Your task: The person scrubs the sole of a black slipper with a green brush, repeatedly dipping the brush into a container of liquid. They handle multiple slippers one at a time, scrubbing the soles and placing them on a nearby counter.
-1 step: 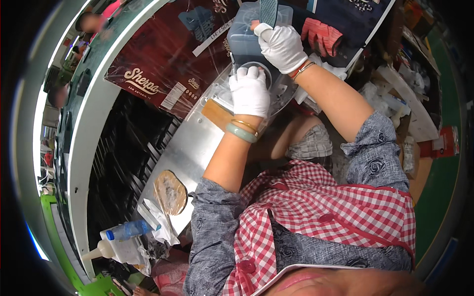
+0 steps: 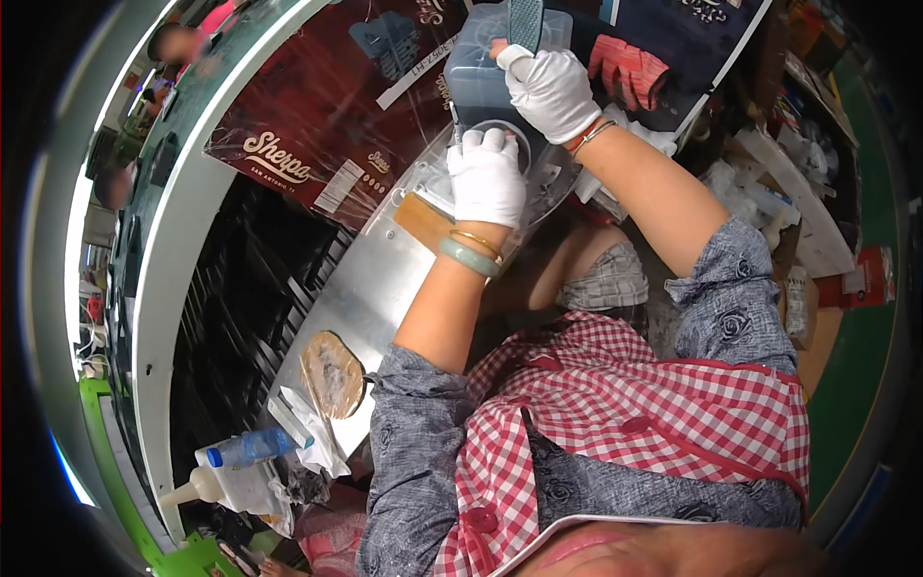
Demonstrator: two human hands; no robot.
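Note:
My right hand [image 2: 553, 94], in a white glove with the thumb tip bare, is closed on a flat, grey-green textured strip [image 2: 524, 27] that stands up from the grip. Behind that hand is a translucent blue-grey plastic container [image 2: 474, 79]. My left hand [image 2: 487, 178], gloved in white with bare fingertips, is curled by a round pale rim [image 2: 522, 142]. A thin, pen-like metallic piece [image 2: 455, 117] sticks up beside its fingers. Its fingertips point away from the view, so what they grip is hard to make out.
A metal work surface [image 2: 380, 279] carries a tan block [image 2: 423, 223] and a film-wrapped oval piece [image 2: 332, 375]. Dark red printed packaging [image 2: 308, 115] covers the far left. A pink-red glove [image 2: 627, 72] lies past my right hand. A blue bottle [image 2: 252, 448] lies near left.

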